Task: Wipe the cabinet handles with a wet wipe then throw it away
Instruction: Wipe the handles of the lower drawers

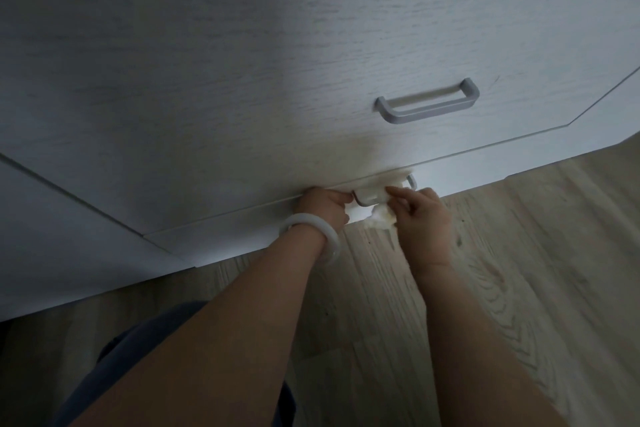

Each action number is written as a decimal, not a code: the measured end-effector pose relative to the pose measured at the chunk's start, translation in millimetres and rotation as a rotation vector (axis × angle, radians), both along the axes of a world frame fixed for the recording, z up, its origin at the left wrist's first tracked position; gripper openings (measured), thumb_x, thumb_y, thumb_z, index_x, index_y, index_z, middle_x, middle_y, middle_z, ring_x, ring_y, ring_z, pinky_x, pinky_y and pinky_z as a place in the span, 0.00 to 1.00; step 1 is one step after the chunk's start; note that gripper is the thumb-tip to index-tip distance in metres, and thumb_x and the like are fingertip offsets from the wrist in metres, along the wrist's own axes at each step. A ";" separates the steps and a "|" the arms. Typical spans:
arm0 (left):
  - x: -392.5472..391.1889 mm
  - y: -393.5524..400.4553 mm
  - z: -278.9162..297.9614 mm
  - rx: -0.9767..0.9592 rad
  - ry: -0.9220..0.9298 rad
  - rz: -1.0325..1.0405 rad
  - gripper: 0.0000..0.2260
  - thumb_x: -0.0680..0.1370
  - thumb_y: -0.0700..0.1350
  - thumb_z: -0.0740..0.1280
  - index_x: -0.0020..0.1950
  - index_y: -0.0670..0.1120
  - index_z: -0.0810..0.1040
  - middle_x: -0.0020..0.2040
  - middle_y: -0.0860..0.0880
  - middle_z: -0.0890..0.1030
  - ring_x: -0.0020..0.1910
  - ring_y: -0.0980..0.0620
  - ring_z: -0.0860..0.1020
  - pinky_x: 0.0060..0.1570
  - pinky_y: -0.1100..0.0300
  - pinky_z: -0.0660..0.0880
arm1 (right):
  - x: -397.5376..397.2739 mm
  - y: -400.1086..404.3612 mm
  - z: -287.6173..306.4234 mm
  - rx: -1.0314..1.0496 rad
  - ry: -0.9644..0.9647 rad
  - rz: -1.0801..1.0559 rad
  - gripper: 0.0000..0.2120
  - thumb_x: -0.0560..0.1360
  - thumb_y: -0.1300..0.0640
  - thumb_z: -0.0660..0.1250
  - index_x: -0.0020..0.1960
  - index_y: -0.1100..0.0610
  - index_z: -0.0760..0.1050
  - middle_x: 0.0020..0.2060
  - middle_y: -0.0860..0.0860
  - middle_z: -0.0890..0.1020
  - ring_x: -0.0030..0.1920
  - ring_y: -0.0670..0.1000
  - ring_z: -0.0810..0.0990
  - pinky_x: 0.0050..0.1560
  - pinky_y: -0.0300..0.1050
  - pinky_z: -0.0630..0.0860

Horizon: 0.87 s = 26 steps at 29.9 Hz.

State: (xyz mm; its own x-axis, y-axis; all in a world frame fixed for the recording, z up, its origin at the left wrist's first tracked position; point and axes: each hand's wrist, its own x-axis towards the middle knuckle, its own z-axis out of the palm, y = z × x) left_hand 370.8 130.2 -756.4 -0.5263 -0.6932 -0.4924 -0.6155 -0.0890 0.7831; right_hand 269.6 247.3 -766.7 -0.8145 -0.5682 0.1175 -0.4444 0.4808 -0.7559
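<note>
The view looks steeply down a pale wood-grain cabinet (242, 80) onto a light plank floor (519, 270). Two handles show on the drawer fronts. The upper handle (427, 101), a grey bar, sits at about 1 o'clock from frame centre and is untouched.

The lower handle (377, 189) lies just below frame centre, toward 5 o'clock, on the lowest drawer front. The wipe (381, 215) is draped over this handle: one part covers the bar, and a crumpled part hangs below it, between the two hands.

The left hand (325, 206) is at 9 o'clock from the lower handle. Its fingers are curled, with the fingertips at the left end of the bar and touching the edge of the wipe. Whether it grips the bar, the wipe, or both cannot be determined. A white bangle (310, 239) circles the left wrist.

The right hand (420, 215) is at 3 o'clock from the handle. Thumb and forefinger pinch the wipe against the bar; the remaining fingers curl over the hanging part. The right end of the bar shows just beyond the fingertips.

Both forearms extend from the 6 o'clock edge of the frame. Dark blue clothing (145, 340) shows at 7 o'clock.
</note>
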 end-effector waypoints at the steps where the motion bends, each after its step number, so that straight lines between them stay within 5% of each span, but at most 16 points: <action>1: 0.9 -0.3 0.3 -0.017 -0.013 -0.036 0.17 0.72 0.31 0.69 0.60 0.42 0.80 0.59 0.43 0.81 0.59 0.45 0.78 0.62 0.55 0.73 | -1.9 0.6 -1.3 0.004 -0.015 -0.047 0.10 0.76 0.62 0.66 0.55 0.56 0.82 0.42 0.50 0.75 0.35 0.41 0.73 0.36 0.21 0.66; 6: -0.7 -1.5 4.1 0.001 0.003 -0.031 0.16 0.73 0.37 0.71 0.61 0.43 0.79 0.59 0.44 0.81 0.59 0.48 0.78 0.64 0.57 0.72 | 33.8 -15.2 -4.7 -0.005 0.061 0.134 0.11 0.75 0.63 0.67 0.56 0.58 0.81 0.44 0.53 0.78 0.39 0.48 0.75 0.39 0.31 0.66; 8: -2.0 -0.3 5.5 -0.002 0.000 -0.045 0.16 0.73 0.37 0.71 0.61 0.42 0.79 0.60 0.44 0.81 0.60 0.47 0.78 0.63 0.58 0.72 | 31.6 -12.1 -4.8 -0.004 0.068 0.161 0.11 0.75 0.64 0.67 0.55 0.57 0.82 0.43 0.53 0.78 0.39 0.47 0.74 0.39 0.28 0.64; 12: 0.3 0.2 6.4 -0.009 0.020 -0.060 0.17 0.74 0.35 0.70 0.62 0.39 0.78 0.62 0.45 0.79 0.58 0.50 0.78 0.50 0.71 0.70 | -15.8 6.1 -1.6 0.061 0.020 -0.105 0.12 0.75 0.64 0.65 0.55 0.55 0.82 0.42 0.51 0.77 0.43 0.53 0.78 0.39 0.33 0.63; 15: 0.5 -0.8 9.1 -0.012 0.008 -0.079 0.16 0.75 0.36 0.69 0.63 0.40 0.77 0.64 0.46 0.78 0.63 0.50 0.76 0.61 0.65 0.67 | -2.7 -3.8 3.8 0.118 0.077 -0.038 0.11 0.75 0.64 0.65 0.54 0.58 0.81 0.44 0.56 0.79 0.43 0.57 0.79 0.41 0.39 0.67; 19: -3.9 1.0 8.5 0.018 0.038 -0.002 0.12 0.74 0.38 0.70 0.58 0.40 0.81 0.57 0.45 0.82 0.59 0.47 0.78 0.57 0.59 0.72 | 29.3 -15.5 -1.1 0.112 0.118 0.185 0.07 0.74 0.65 0.68 0.51 0.59 0.79 0.45 0.55 0.80 0.41 0.54 0.78 0.38 0.42 0.72; 26: 2.0 2.8 4.0 0.004 0.082 0.039 0.13 0.74 0.41 0.71 0.58 0.40 0.81 0.57 0.44 0.82 0.58 0.49 0.79 0.59 0.63 0.70 | -20.0 -0.7 2.2 0.140 0.038 -0.141 0.13 0.76 0.63 0.63 0.57 0.53 0.81 0.48 0.55 0.78 0.47 0.56 0.79 0.44 0.41 0.70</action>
